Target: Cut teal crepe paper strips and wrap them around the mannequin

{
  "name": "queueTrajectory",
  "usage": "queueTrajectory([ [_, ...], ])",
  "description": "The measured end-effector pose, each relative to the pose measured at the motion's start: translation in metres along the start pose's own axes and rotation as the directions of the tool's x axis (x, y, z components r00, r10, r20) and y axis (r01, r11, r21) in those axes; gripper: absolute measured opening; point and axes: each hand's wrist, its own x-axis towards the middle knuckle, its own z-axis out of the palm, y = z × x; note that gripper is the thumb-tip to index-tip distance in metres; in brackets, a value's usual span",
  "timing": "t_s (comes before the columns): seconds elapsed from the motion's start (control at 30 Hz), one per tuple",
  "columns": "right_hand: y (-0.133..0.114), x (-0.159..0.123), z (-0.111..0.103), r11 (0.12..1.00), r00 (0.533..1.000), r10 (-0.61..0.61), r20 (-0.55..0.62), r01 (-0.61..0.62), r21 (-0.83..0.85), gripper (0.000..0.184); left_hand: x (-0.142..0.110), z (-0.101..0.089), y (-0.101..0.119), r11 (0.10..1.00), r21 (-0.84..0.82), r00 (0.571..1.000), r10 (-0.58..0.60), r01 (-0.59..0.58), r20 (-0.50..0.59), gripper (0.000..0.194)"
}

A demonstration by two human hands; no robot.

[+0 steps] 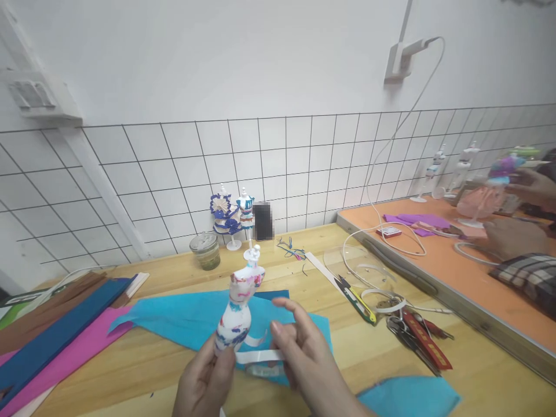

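Observation:
A small white mannequin (237,313) with red, pink and blue smears stands tilted in my left hand (206,376), whose fingers and thumb wrap its lower end. Between thumb and fingers my right hand (304,353) pinches a narrow white strip, perhaps tape (259,357), which stretches across to the mannequin's base near my left thumb. Under both hands lies a sheet of bright blue crepe paper (186,315). A clear oblong item (264,370), partly hidden by the strip and my right hand, rests on the paper.
Folded crepe paper (82,336) lies at left. Against the wall are a glass jar (205,250), two dressed mannequins (226,214) and a dark phone (263,221). At right are a cutter knife (358,301), scissors (412,341) and cable. A co-worker's hands (515,231) work at the orange table (438,255).

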Motion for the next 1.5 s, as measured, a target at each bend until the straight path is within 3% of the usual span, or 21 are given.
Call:
queueTrajectory([
  [0.07,-0.003,-0.005,-0.002,0.981,0.990,-0.095,0.109,0.111,-0.158,0.039,0.001,0.001,0.000,0.994,0.053,0.995,0.093,-0.094,0.020,0.027],
  [0.17,-0.002,-0.008,-0.002,0.928,0.968,-0.077,0.238,0.157,-0.337,0.036,0.001,0.001,-0.001,0.984,0.110,0.990,0.138,-0.142,0.040,0.039],
  [0.3,0.005,-0.006,0.003,0.966,0.946,0.074,0.314,0.010,-0.257,0.044,0.002,-0.001,0.000,0.991,0.085,0.994,0.103,-0.107,0.045,0.048],
  [0.4,0.008,-0.003,0.007,0.985,0.952,0.121,0.280,-0.080,-0.153,0.046,0.003,-0.003,0.001,0.989,0.098,0.991,0.103,-0.111,0.082,0.040],
  [0.57,0.006,-0.003,0.006,0.974,0.977,-0.094,0.191,0.131,-0.187,0.034,0.005,-0.005,-0.001,0.987,0.115,0.982,0.093,-0.113,0.163,0.039],
  [0.63,0.005,-0.004,0.004,0.966,0.974,-0.121,0.191,0.160,-0.205,0.030,0.005,-0.005,-0.001,0.988,0.108,0.982,0.096,-0.114,0.162,0.038],
  [0.8,0.004,-0.006,0.005,0.964,0.975,-0.073,0.211,0.123,-0.237,0.030,0.005,-0.005,0.000,0.993,0.053,0.986,0.094,-0.102,0.139,0.032],
  [0.93,0.005,-0.005,0.007,0.975,0.981,0.025,0.195,0.019,-0.220,0.036,0.006,-0.008,0.000,0.999,0.004,0.984,0.033,-0.034,0.176,0.029],
  [1.27,0.006,0.000,0.009,0.982,0.990,0.036,0.135,-0.010,-0.189,0.048,0.007,-0.008,-0.001,0.989,0.075,0.950,-0.145,0.129,0.278,0.041],
  [1.5,0.009,-0.002,0.012,0.996,0.992,0.067,0.110,-0.059,-0.071,0.051,0.007,-0.005,0.004,0.970,0.063,0.925,-0.241,0.233,0.294,0.046],
])
